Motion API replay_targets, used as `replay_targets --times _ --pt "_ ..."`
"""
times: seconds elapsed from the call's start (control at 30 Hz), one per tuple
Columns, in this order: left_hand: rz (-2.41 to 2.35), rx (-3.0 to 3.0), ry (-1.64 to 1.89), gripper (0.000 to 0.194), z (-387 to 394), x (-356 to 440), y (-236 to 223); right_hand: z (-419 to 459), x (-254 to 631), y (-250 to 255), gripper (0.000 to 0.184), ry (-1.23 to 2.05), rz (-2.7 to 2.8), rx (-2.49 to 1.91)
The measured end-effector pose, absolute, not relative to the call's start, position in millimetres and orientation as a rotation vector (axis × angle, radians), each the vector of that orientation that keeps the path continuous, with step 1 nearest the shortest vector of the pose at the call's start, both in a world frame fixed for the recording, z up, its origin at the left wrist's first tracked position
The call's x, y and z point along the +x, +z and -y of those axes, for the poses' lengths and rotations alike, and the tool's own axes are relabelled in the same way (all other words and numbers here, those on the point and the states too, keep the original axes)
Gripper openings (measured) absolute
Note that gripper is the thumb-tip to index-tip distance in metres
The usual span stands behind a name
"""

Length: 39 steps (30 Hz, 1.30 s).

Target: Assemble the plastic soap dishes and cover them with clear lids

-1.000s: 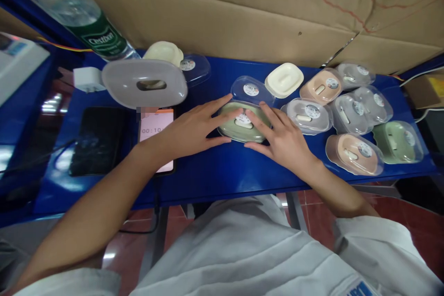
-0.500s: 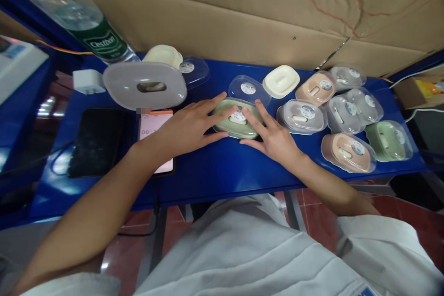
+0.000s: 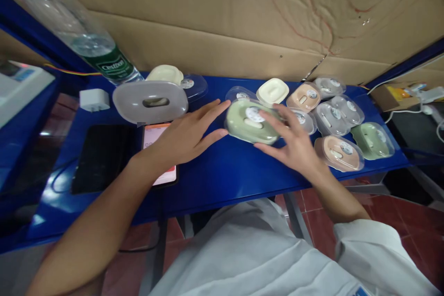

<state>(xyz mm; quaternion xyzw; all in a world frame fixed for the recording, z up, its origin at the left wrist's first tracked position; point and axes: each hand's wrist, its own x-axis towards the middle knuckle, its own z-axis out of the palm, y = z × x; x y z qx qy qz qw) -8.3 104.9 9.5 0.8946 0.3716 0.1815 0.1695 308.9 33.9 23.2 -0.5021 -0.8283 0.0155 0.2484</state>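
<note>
A rounded green box (image 3: pixel 243 122) under a clear plastic cover with a round white sticker is in my right hand (image 3: pixel 294 141). My thumb is at its near edge and my fingers reach over its top and far side. The box looks raised off the blue table and is slightly blurred. Just left of the box, my left hand (image 3: pixel 189 132) is open with fingers spread, holding nothing. Behind the box lie a loose clear cover (image 3: pixel 237 92) and a cream lid-like piece (image 3: pixel 273 91).
Several covered boxes, such as a peach one (image 3: pixel 340 152) and a green one (image 3: pixel 372 141), stand on the right. A grey oval piece with a slot (image 3: pixel 130 101), a phone (image 3: pixel 168 176), a dark tablet-like slab (image 3: pixel 99 157), a white adapter (image 3: pixel 94 100) and a water bottle (image 3: pixel 111 62) are left.
Both hands were on the green box. My left hand has come away from it, while my right hand has lifted it and moved it rightward. The camera view has shifted a little.
</note>
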Motion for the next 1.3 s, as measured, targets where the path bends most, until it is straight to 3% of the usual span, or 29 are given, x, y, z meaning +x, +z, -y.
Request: replay_targets --times 0.13,0.23,0.43,0.5,0.57,0.63,0.7,0.9,1.13,1.3 --pt "-1.062 2.713 0.296 0.067 -104.8 -6.5 -1.8 -22.9 388.4 57.9 0.077 -0.292 2.046 -1.618" --pt "-1.007 2.785 0.236 0.055 -105.5 -5.2 -11.2 -32.0 465.9 57.0 0.092 -0.513 1.735 -1.966" --pt "-1.005 2.769 0.274 0.049 -108.9 -5.1 -15.9 -57.2 534.0 33.3 0.100 -0.339 1.495 -2.409" --pt "-1.000 2.772 0.271 0.049 -109.7 -5.1 -16.0 -57.0 521.6 38.1 0.108 -0.329 1.542 -2.408" --pt "-0.994 2.791 0.256 0.049 -109.9 -4.9 -15.9 -53.8 493.3 47.1 0.105 -0.409 1.624 -2.327" --pt "-0.988 2.810 0.243 0.048 -109.7 -4.8 -15.9 -51.8 450.6 52.8 0.084 -0.453 1.811 -2.132" --pt "-0.982 2.824 0.229 0.047 -109.5 -4.9 -16.1 -55.8 397.8 49.3 0.064 -0.283 2.126 -1.891" --pt "-1.023 2.833 0.241 0.050 -111.8 -6.1 -15.2 -100.5 270.5 6.2 0.074 0.045 2.448 -1.872" --pt "-1.172 2.917 0.423 0.048 -101.8 -4.6 13.8 -112.7 272.3 -17.0 0.056 0.240 2.398 -1.546" --pt "-1.636 2.752 0.606 0.079 -98.4 -27.0 26.7 -120.4 278.2 -24.7 0.045 0.218 2.245 -1.510"
